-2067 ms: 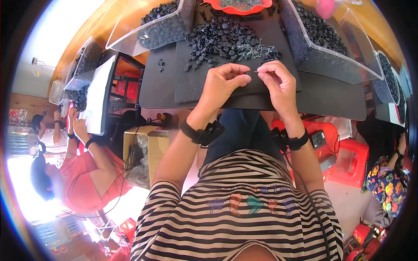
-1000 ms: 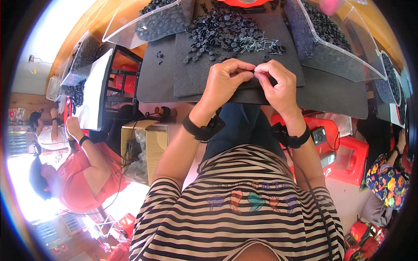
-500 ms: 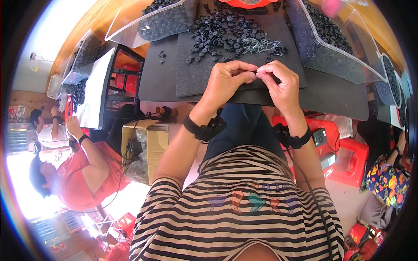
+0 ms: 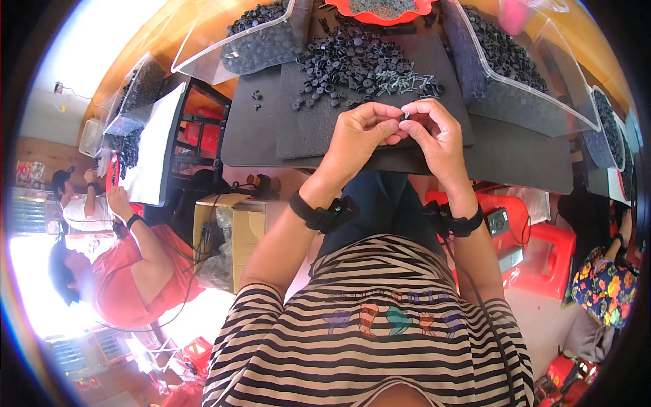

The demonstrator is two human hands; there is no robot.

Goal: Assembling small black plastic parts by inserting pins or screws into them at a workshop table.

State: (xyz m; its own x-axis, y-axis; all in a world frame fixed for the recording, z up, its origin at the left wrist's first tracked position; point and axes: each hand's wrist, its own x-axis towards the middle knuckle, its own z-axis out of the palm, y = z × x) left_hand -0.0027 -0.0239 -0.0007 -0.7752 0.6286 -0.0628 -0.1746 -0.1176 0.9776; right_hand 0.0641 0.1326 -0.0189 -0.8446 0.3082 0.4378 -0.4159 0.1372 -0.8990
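Observation:
Both my hands meet above the near edge of a dark foam mat, fingertips almost touching. My left hand is closed in a pinch with its fingers curled under. Opposite it, my right hand pinches with thumb and forefinger. Between the fingertips shows a small black part with a light glint on it; the fingers cover most of it. Just beyond lies a heap of round black caps, and beside its right side a small pile of silver screws.
Clear plastic bins of black parts stand at the back left and right of the table. A red scalloped tray of screws sits at the far edge. Loose caps lie left of the mat. Co-workers sit on the left.
My fingertips have shifted: the right forefinger has risen, the left fingers have curled more, and the small black part now shows between them. The whole view has moved slightly.

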